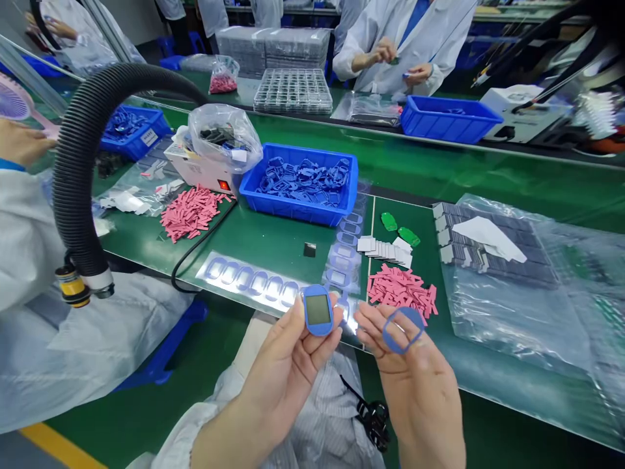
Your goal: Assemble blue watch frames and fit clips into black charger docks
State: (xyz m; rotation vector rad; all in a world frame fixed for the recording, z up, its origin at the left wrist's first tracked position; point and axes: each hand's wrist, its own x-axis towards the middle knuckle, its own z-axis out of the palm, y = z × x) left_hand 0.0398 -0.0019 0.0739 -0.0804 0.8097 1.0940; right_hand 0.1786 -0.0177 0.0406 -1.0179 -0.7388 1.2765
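Observation:
Between its thumb and fingers my left hand grips a small blue device with a grey screen, its screen turned toward me. A thin blue oval frame sticker with an open middle sits at the thumb and fingers of my right hand; the other fingers are stretched out. Just beyond my hands lie clear sheets of blue frame stickers, one along the table edge and another running away from me. A heap of pink strips is past my right hand, with a stack of white squares behind it.
A blue bin of blue plastic frames stands ahead. To its left are another pink strip pile and a black flexible hose. Plastic-wrapped grey parts lie at right. Co-workers in white coats sit opposite and to the left.

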